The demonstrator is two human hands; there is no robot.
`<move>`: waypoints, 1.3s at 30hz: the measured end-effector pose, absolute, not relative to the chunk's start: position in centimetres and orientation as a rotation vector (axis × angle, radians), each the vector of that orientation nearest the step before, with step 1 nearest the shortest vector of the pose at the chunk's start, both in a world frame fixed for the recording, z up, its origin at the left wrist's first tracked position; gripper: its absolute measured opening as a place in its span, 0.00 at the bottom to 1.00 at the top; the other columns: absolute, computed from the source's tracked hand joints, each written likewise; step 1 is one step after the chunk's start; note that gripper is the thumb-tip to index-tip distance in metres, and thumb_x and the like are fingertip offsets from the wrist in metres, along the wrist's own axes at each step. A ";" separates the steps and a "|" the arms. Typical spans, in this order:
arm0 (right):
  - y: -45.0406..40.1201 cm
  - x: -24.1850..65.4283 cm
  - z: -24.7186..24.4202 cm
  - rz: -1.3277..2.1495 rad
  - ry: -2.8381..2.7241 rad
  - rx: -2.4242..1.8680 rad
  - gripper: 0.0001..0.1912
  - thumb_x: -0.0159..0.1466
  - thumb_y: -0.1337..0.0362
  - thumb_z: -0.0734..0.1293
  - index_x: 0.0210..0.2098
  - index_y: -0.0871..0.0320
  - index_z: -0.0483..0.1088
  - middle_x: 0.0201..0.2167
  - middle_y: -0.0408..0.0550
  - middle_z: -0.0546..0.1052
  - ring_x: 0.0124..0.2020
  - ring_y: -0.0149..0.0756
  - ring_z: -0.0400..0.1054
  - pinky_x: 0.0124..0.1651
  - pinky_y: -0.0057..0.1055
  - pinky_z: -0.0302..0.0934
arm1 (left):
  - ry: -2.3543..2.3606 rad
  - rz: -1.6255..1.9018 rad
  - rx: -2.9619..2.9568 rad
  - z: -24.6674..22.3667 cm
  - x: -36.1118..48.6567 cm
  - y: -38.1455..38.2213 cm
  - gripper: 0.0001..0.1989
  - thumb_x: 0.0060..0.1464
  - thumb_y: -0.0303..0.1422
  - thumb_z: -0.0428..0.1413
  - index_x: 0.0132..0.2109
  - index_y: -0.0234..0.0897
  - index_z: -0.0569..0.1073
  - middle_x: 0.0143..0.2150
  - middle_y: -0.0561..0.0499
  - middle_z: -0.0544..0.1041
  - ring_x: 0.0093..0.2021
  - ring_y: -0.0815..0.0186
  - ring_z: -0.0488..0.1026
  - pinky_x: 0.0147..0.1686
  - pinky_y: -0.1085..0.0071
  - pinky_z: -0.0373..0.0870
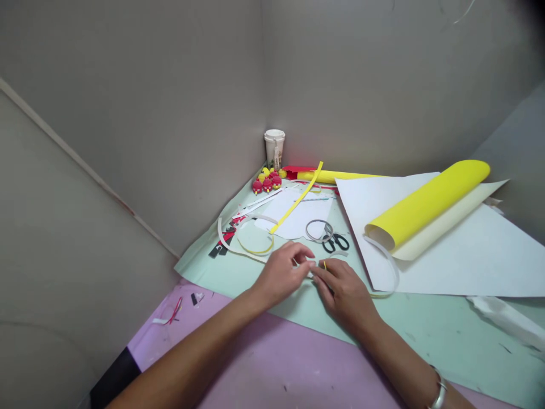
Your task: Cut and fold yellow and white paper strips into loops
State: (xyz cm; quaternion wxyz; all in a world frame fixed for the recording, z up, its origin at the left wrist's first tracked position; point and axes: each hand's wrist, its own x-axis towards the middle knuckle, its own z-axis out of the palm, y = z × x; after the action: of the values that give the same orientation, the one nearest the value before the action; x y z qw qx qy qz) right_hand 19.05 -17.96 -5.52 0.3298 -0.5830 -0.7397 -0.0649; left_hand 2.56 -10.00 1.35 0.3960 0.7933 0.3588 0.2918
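Yellow paper sliver (325,265) peeks up at the fingers of the right hand (344,291), above the pale green sheet (419,324) and just short of the black-handled scissors (334,241). The right thumb and forefinger are pressed close together and seem to nip it, though most of whatever they hold is hidden behind the knuckles. Opposite, the left hand (284,274) has its thumb and forefinger drawn in, their tips meeting or nearly meeting those of the right; I cannot tell whether they pinch the same piece. For fine work like this, let the right hand be the anchor: a light, flat pinch near the very end, firm enough to stop slipping, gentle enough not to crease thin paper. The left fingertips should do the shaping in small presses, with the edges lined up before any pressure goes on. Resting both wrists lightly would steady the tips. The pale curved strip (397,272) beside the right forearm looks springy and could snag on a sleeve or wrist, so elbow movements are best kept small. The same care suits the yellow-edged loop (255,252) to the left, which a careless sweep could flatten. Opening the fingers a little would let the eye check that the edges sit square.
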 end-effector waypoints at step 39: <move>-18.0 19.8 -6.2 -0.302 -1.763 -1.709 0.10 0.67 0.68 0.60 0.45 0.57 0.70 0.44 0.56 0.75 0.47 0.46 0.69 0.48 0.43 0.66 | 0.708 0.525 2.717 -3.5 1.7 -8.5 0.15 0.64 0.24 0.45 0.47 0.40 0.75 0.40 0.48 0.71 0.40 0.63 0.65 0.41 0.68 0.63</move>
State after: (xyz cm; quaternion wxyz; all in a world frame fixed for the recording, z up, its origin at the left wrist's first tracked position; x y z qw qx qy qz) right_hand 19.83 -17.96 -6.17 0.3278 -0.6526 -0.6733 -0.1153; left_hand 1.71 -8.53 -3.46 0.1420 0.9416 0.2452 0.1819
